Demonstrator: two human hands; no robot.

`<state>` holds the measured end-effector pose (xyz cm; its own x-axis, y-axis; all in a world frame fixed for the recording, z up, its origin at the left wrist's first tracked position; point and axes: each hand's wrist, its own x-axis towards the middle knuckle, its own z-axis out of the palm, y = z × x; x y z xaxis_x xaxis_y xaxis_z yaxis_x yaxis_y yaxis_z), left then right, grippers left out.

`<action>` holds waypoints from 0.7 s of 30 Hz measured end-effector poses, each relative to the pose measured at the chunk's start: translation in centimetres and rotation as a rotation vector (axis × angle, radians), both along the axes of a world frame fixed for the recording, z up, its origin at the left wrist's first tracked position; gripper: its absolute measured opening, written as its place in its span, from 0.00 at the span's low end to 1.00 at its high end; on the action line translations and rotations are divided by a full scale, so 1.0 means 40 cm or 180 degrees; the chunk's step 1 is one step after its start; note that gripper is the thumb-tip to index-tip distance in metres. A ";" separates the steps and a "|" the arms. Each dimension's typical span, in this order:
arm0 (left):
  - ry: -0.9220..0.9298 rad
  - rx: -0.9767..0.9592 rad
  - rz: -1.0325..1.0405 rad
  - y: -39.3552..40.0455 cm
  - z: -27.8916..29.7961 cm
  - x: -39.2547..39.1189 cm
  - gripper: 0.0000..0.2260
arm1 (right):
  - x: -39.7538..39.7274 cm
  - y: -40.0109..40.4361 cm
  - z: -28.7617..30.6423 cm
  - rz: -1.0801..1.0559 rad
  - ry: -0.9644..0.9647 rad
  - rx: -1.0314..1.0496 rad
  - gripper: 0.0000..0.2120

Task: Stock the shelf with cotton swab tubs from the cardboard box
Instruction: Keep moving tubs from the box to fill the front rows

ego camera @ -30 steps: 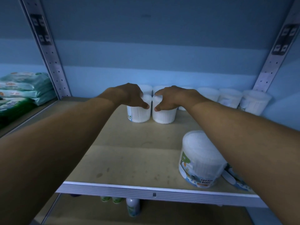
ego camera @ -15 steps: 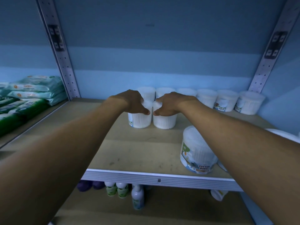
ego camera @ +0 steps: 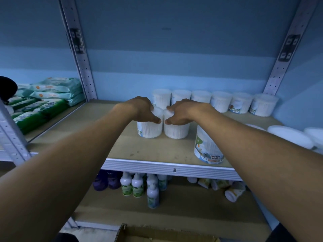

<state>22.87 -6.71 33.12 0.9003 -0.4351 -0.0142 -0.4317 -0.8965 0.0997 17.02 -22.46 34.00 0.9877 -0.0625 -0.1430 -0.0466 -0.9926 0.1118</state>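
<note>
Two white cotton swab tubs stand side by side on the wooden shelf (ego camera: 150, 152). My left hand (ego camera: 141, 109) grips the left tub (ego camera: 148, 131) from above. My right hand (ego camera: 181, 111) grips the right tub (ego camera: 176, 131) the same way. Both tubs rest on the shelf board. Behind them a row of several tubs (ego camera: 222, 102) lines the back wall. Another tub with a "Cotton Buds" label (ego camera: 206, 149) stands near the front edge, partly behind my right forearm. A corner of the cardboard box (ego camera: 157, 233) shows at the bottom.
More white tub lids (ego camera: 290, 138) sit at the right end of the shelf. Packs of wipes (ego camera: 52, 89) fill the neighbouring bay on the left. Bottles (ego camera: 138, 186) stand on the lower shelf. Metal uprights (ego camera: 76, 49) frame the bay.
The camera has pulled back and tilted down, so the lower shelf and the box now show. Both hands stay on the two tubs, which have not shifted on the shelf.
</note>
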 end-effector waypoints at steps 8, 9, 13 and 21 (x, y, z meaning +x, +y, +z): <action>-0.0035 0.0064 -0.0106 0.042 -0.009 -0.044 0.23 | -0.057 0.028 0.010 0.0118 0.0053 -0.0100 0.36; -0.0037 0.0109 -0.0120 0.046 -0.009 -0.048 0.22 | -0.063 0.030 0.011 0.0122 0.0042 -0.0076 0.35; -0.0015 0.0210 -0.0153 0.059 -0.003 -0.070 0.24 | -0.087 0.030 0.010 0.0104 0.0002 0.0197 0.35; 0.0754 0.0277 -0.0104 0.082 0.072 -0.089 0.39 | -0.109 0.022 0.068 0.0272 0.0489 0.0358 0.39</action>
